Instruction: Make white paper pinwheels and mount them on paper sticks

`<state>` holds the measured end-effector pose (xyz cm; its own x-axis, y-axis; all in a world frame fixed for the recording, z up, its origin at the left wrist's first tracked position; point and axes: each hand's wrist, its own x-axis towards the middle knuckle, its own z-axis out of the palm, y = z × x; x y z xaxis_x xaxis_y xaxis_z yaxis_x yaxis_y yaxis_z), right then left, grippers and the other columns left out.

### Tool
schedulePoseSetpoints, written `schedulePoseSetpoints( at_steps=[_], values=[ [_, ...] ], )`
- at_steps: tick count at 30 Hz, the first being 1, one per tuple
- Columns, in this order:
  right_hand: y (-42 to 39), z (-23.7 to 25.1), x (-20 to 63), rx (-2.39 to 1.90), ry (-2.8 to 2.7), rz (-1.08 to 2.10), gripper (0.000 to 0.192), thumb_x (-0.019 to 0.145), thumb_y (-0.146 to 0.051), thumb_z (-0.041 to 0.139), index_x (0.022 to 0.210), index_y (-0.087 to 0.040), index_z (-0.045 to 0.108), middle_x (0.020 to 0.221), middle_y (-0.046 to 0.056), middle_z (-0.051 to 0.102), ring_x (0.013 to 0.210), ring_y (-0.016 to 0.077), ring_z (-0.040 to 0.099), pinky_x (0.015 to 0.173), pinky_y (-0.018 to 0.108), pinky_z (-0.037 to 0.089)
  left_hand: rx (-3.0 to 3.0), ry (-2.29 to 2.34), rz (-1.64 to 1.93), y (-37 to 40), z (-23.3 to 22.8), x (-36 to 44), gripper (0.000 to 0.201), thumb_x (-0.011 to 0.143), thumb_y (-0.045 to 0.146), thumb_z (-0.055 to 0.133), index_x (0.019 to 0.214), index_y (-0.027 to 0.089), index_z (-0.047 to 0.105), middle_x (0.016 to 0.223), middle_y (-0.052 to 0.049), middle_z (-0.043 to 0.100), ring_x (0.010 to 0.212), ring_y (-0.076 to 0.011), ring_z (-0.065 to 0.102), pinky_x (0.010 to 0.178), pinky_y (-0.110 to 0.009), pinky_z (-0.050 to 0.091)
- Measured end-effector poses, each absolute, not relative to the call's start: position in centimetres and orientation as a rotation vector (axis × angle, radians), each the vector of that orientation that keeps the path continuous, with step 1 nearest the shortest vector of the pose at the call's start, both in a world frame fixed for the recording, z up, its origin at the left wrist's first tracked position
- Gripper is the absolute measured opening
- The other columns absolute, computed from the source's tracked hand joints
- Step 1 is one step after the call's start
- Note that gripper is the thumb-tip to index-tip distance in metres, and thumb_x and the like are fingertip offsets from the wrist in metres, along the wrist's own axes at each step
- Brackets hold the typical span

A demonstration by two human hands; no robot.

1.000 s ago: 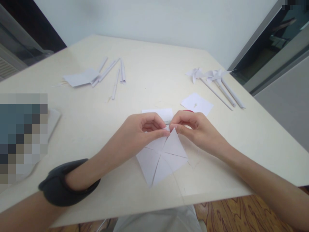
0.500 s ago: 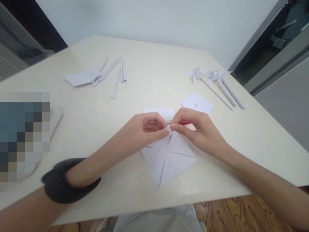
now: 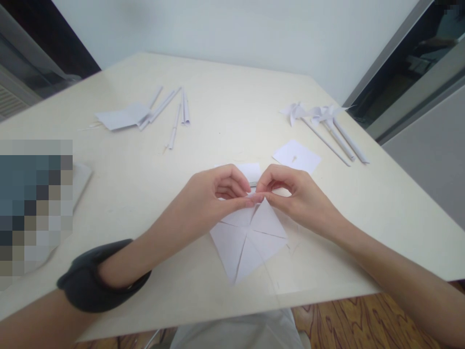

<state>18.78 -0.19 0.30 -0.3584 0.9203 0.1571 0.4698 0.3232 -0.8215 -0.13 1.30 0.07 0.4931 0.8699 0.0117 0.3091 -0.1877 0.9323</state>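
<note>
Both hands meet over the middle of the table [image 3: 225,271], fingertips almost touching each other. The left hand [image 3: 209,196] is curled, with thumb and forefinger pinched on the far corner of a white paper square [image 3: 247,237]. The right hand [image 3: 294,194] pinches the same corner from the other side, its fingers bent close together. The paper square lies flat on the table just below the hands, toward the person's body, and it shows cut lines that run from the corners to the centre, so it is divided in triangular flaps. The corner between the fingers is lifted a little; the rest stays on the surface.

On the left wrist there is a dark band [image 3: 98,276].

Just behind the hands a small white paper strip [image 3: 252,170] lies, partly hidden by the fingers. Beyond the right hand, a little to the right, lies a small paper sheet [image 3: 297,156]. Farther beyond it are finished paper pinwheels [image 3: 319,118] with long rolled sticks. Far beyond the left hand lie several rolled paper sticks [image 3: 174,114] beside a folded paper [image 3: 121,116].
</note>
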Motion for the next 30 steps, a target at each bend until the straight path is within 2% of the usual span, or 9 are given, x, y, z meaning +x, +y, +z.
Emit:
schedulePoseSetpoints(
  at_steps=[6, 11, 19, 24, 30],
  values=[
    [-0.36, 0.44, 18.57, -1.215, -1.929, 0.861, 0.009, 0.078, -0.018, 0.062, 0.069, -0.017, 0.059, 0.072, -0.001, 0.061, 0.072, 0.0121, 0.056, 0.068, 0.026, 0.044, 1.756, 1.051, 0.699, 1.14, 0.45, -0.12, 0.018, 0.076, 0.032, 0.065, 0.079, 0.022, 0.051, 0.068, 0.005, 0.065, 0.067, -0.0114, 0.064, 0.061, -0.019, 0.047],
    [-0.43, 0.58, 18.46, -1.203, -1.987, 0.731, 0.010, 0.080, -0.016, 0.061, 0.070, -0.017, 0.063, 0.073, -0.001, 0.061, 0.071, 0.0111, 0.055, 0.066, 0.025, 0.041, 1.767, 1.060, 0.692, 1.24, 0.38, -0.13, 0.018, 0.076, 0.032, 0.064, 0.078, 0.022, 0.050, 0.069, 0.004, 0.065, 0.067, -0.0126, 0.065, 0.059, -0.020, 0.047],
    [-0.63, 0.67, 18.52, -1.234, -2.018, 0.689, 0.013, 0.083, -0.015, 0.057, 0.072, -0.016, 0.064, 0.075, -0.001, 0.062, 0.070, 0.0099, 0.055, 0.066, 0.025, 0.041, 1.722, 1.049, 0.700, 1.30, 0.26, -0.08, 0.019, 0.075, 0.030, 0.065, 0.079, 0.022, 0.049, 0.067, 0.005, 0.065, 0.064, -0.0116, 0.064, 0.057, -0.019, 0.047],
    [-0.52, 0.70, 18.58, -1.268, -1.995, 0.802, 0.017, 0.085, -0.022, 0.054, 0.073, -0.016, 0.064, 0.077, -0.001, 0.063, 0.074, 0.0112, 0.057, 0.069, 0.026, 0.042, 1.682, 1.064, 0.702, 1.24, 0.21, -0.12, 0.022, 0.074, 0.033, 0.067, 0.080, 0.022, 0.049, 0.067, 0.005, 0.067, 0.065, -0.0109, 0.065, 0.058, -0.017, 0.047],
    [-0.24, 0.31, 18.63, -1.232, -1.896, 1.042, 0.005, 0.077, -0.021, 0.061, 0.073, -0.017, 0.060, 0.077, -0.001, 0.062, 0.075, 0.0124, 0.058, 0.070, 0.027, 0.046, 1.752, 1.084, 0.674, 1.09, 0.26, -0.22, 0.019, 0.075, 0.028, 0.066, 0.081, 0.023, 0.048, 0.068, 0.006, 0.066, 0.065, -0.0113, 0.064, 0.056, -0.018, 0.046]
  ],
)
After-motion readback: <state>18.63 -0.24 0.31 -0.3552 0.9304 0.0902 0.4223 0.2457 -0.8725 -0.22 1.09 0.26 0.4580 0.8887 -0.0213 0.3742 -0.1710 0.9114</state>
